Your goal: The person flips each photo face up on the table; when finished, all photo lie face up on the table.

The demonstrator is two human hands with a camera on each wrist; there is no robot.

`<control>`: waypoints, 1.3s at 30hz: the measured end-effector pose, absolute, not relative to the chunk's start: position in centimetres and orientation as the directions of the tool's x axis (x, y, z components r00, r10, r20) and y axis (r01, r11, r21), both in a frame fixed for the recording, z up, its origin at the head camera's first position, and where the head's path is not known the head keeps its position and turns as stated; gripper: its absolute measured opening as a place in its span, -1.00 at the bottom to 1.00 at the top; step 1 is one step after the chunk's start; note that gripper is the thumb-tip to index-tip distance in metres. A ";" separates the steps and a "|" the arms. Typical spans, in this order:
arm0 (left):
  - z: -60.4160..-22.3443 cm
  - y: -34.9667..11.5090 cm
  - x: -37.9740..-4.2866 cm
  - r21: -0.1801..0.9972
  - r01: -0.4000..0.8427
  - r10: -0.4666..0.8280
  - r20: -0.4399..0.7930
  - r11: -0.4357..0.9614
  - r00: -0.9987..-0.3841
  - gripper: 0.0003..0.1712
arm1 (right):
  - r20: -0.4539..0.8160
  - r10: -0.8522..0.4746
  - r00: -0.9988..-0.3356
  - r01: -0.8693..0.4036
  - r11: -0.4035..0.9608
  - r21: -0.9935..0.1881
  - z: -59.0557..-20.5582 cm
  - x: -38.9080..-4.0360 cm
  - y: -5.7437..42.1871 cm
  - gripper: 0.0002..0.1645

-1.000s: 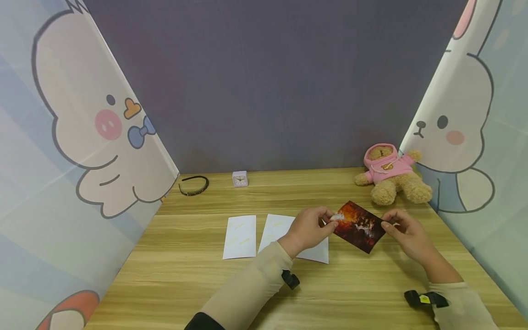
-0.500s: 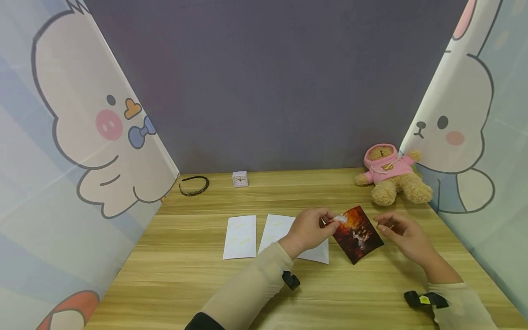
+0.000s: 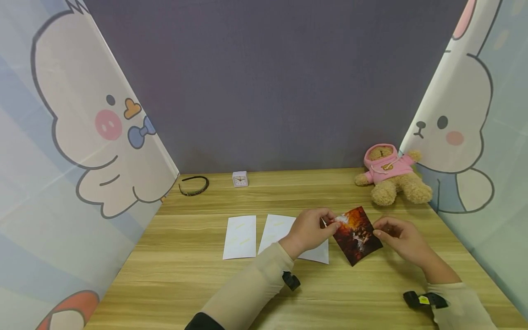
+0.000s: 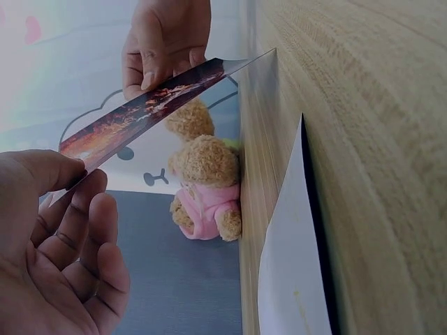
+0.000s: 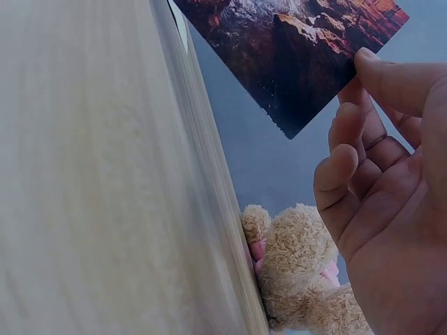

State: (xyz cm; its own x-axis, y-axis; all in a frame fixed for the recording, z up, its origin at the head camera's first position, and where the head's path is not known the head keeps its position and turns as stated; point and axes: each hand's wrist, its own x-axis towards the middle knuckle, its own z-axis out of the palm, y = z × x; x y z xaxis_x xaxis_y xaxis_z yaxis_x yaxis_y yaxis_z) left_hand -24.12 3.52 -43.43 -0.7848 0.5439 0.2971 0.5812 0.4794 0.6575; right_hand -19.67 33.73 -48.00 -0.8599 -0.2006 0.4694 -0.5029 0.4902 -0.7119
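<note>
A small printed picture (image 3: 358, 236) in dark red, orange and black is held up over the table, tilted like a diamond. My left hand (image 3: 309, 230) pinches its left corner between thumb and forefinger, the other fingers loosely curled in the left wrist view. At the right edge, my right hand (image 3: 406, 243) pinches the picture, its thumb (image 5: 369, 59) on the near face and a finger behind. Beneath my left wrist lies a white sheet (image 3: 275, 228) with faint yellow marks, partly hidden by the hand. A narrower white sheet (image 3: 240, 237) lies left of it.
At the back right, a teddy bear (image 3: 389, 169) in a pink hoodie leans near the rabbit-print side wall. A small white clock (image 3: 240, 179) and a black headband (image 3: 195, 186) sit along the back of the wooden table (image 3: 177, 275). A grey panel (image 3: 268, 91) stands behind.
The picture has turned clockwise, its lower corner swinging down and left. My right hand let go of its right corner, then took hold again along the right edge. The left hand keeps its grip.
</note>
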 end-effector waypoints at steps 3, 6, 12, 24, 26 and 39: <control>-43.4 3.6 -24.2 0.660 0.581 0.545 0.297 0.476 -0.784 -0.89 | 0.472 -0.201 -0.858 -0.505 0.489 -0.711 -48.0 -19.7 33.8 -0.76; -43.5 3.6 -24.2 0.662 0.579 0.546 0.294 0.476 -0.785 -0.88 | 0.471 -0.196 -0.860 -0.503 0.479 -0.720 -48.0 -19.7 33.7 -0.77; -43.6 3.6 -24.1 0.657 0.565 0.538 0.277 0.499 -0.796 -0.81 | 0.455 -0.201 -0.868 -0.496 0.414 -0.763 -48.0 -19.7 33.7 -0.84; -43.8 3.8 -24.0 0.652 0.585 0.567 0.276 0.483 -0.776 -0.85 | 0.418 -0.221 -0.881 -0.470 0.316 -0.824 -47.5 -19.7 33.6 -0.94; -43.8 3.8 -23.9 0.639 0.592 0.573 0.274 0.492 -0.772 -0.85 | 0.417 -0.219 -0.882 -0.468 0.306 -0.829 -47.5 -19.7 33.6 -0.94; -43.9 4.0 -23.8 0.586 0.608 0.587 0.259 0.536 -0.767 -0.87 | 0.416 -0.207 -0.885 -0.464 0.320 -0.826 -47.4 -19.6 33.6 -0.95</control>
State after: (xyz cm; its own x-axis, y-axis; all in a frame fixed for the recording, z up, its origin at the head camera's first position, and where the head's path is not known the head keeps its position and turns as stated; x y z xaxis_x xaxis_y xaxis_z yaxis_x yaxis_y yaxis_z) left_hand -23.77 3.98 -43.89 -0.7672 0.5870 0.2585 0.6077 0.5361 0.5859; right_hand -19.58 33.58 -47.43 -0.8853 -0.2072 0.4163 -0.4635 0.3203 -0.8262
